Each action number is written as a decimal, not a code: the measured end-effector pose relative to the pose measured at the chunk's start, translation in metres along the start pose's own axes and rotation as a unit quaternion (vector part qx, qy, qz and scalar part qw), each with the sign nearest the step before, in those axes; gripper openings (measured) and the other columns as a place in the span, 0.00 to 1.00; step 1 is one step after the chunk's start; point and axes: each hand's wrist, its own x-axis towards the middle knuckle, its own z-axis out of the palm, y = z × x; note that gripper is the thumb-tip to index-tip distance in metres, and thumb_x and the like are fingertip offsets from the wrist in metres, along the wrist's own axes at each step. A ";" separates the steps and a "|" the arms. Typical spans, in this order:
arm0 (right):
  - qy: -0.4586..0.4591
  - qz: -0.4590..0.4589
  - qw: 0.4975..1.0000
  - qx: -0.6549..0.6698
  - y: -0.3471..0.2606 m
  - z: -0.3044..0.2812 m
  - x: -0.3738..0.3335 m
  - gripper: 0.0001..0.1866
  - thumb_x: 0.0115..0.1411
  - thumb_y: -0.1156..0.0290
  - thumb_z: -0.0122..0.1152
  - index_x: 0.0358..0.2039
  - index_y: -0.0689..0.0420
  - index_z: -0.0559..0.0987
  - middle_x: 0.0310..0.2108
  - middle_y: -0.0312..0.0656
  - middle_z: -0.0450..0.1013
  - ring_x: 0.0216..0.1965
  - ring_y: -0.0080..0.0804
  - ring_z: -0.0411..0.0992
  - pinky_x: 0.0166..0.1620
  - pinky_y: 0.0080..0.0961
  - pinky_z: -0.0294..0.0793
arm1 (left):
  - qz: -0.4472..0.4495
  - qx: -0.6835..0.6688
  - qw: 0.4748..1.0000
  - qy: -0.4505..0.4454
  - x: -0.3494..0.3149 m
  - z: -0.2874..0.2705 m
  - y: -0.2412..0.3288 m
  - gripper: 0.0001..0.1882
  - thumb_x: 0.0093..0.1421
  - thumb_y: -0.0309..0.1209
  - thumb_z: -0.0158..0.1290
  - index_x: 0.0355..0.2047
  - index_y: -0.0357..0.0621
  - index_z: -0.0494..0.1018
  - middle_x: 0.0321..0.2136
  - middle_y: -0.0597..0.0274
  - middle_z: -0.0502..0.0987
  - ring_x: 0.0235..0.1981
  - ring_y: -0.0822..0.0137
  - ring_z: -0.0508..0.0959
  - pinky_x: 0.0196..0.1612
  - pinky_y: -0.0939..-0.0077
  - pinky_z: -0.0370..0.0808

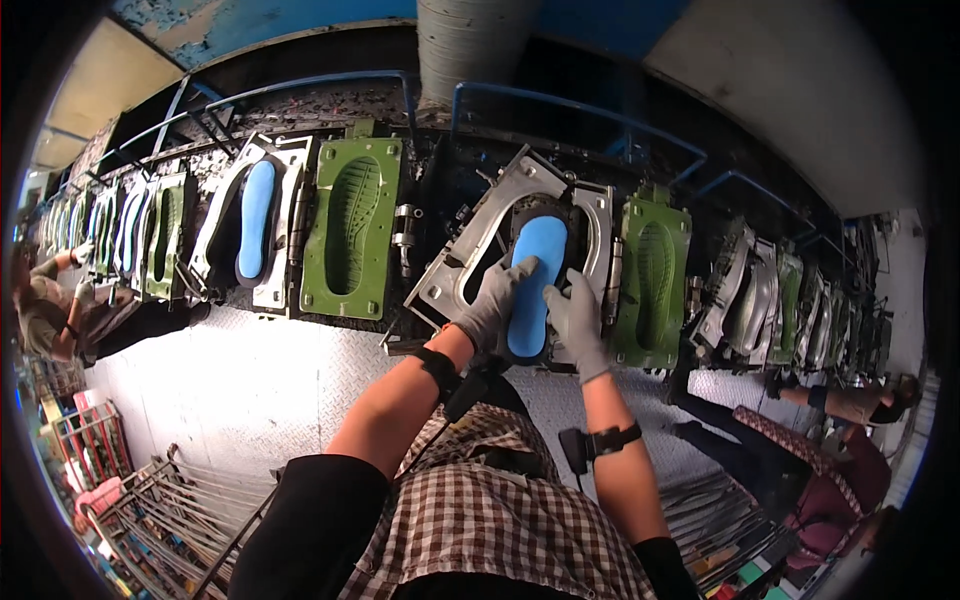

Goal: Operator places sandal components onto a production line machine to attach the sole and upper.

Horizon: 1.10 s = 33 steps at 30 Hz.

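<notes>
Insole [533, 300], long and rounded, sky blue on top with a dark rim, is at the centre of the frame, between our hands; its broad end points up the frame and its narrower end comes down toward our checked apron [500, 510]. Our left hand [490, 302], in a grey knit glove, is partly curled at the left edge, fingertips on the blue face; our right hand [577, 318], gloved alike, is half closed at the right edge, thumb against the top; neither is fully shut, and we cannot see what the hidden fingers do underneath.

Behind the piece stands a silvery metal mould with a foot-shaped opening [448, 262]; whether the insole bears on it or is held clear, we cannot tell; a green foot-shaped mould block [655, 290] is just to the right.

To handle it well, we judge, we should spread light pressure along both edges rather than pinch one spot; keep the two sides level, since so thin a piece likely bends or twists; and keep our gloves away from the mould's metal edges.
</notes>
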 end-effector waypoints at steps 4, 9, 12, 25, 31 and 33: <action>0.167 -0.136 0.974 -0.071 0.007 0.007 -0.021 0.23 0.58 0.71 0.66 0.54 0.58 0.73 0.32 0.45 0.76 0.34 0.43 0.77 0.40 0.39 0.76 | 0.064 0.025 0.997 -0.039 0.021 0.007 -0.015 0.28 0.64 0.41 0.61 0.61 0.41 0.72 0.44 0.64 0.80 0.38 0.73 0.77 0.43 0.74 0.77; 0.187 -0.245 0.943 -0.122 -0.012 -0.025 0.029 0.24 0.59 0.71 0.61 0.57 0.47 0.73 0.43 0.46 0.79 0.43 0.52 0.78 0.43 0.45 0.78 | 0.073 -0.057 0.996 0.013 0.060 0.042 -0.005 0.25 0.64 0.39 0.61 0.56 0.38 0.73 0.42 0.62 0.80 0.38 0.70 0.79 0.43 0.71 0.79; 0.114 -0.192 0.964 -0.144 -0.033 -0.012 0.023 0.28 0.58 0.77 0.58 0.60 0.47 0.72 0.49 0.47 0.75 0.47 0.48 0.77 0.47 0.44 0.76 | 0.203 0.096 0.973 0.057 0.056 0.016 -0.010 0.33 0.66 0.39 0.59 0.68 0.45 0.61 0.52 0.53 0.77 0.48 0.63 0.78 0.52 0.65 0.77; 0.071 -0.254 0.931 0.253 0.038 -0.011 0.019 0.17 0.67 0.74 0.62 0.53 0.69 0.78 0.48 0.58 0.78 0.47 0.45 0.78 0.53 0.40 0.78 | 0.216 0.270 0.936 0.062 -0.181 -0.134 -0.092 0.30 0.67 0.43 0.52 0.64 0.38 0.68 0.61 0.50 0.73 0.61 0.59 0.72 0.63 0.66 0.68; -0.291 -0.473 0.825 0.104 -0.101 0.051 -0.123 0.18 0.70 0.67 0.56 0.52 0.68 0.78 0.49 0.56 0.78 0.48 0.44 0.78 0.54 0.34 0.77 | 0.141 0.045 0.751 0.643 -0.350 -0.264 -0.288 0.24 0.60 0.40 0.53 0.52 0.38 0.78 0.47 0.48 0.83 0.48 0.58 0.81 0.54 0.65 0.76; -0.391 -0.479 0.776 0.125 -0.084 0.119 -0.090 0.19 0.69 0.77 0.51 0.59 0.66 0.72 0.48 0.47 0.75 0.44 0.29 0.74 0.47 0.23 0.75 | 0.060 -0.022 0.688 0.723 -0.396 -0.270 -0.341 0.21 0.58 0.40 0.53 0.48 0.43 0.81 0.45 0.46 0.83 0.48 0.54 0.82 0.55 0.63 0.76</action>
